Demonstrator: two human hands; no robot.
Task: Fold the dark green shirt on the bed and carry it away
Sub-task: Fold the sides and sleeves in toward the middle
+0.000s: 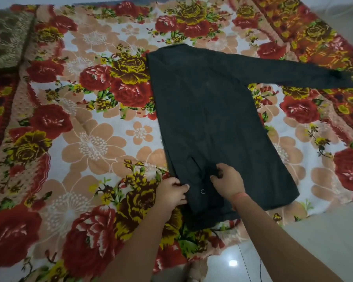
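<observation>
well, the floral blanket (86, 139) covers the whole bed and looks soft and thick, and a pale shiny floor (324, 241) shows at the near edge. on the blanket the dark green shirt (208, 110) lies flat, with one sleeve (293, 72) stretched out to the right. it looks light and limp, so i think it is best taken at the edges. the left hand (171, 193) pinches its left edge near the hem. the right hand (228, 182) pinches the cloth just beside a small button (202, 191).
</observation>
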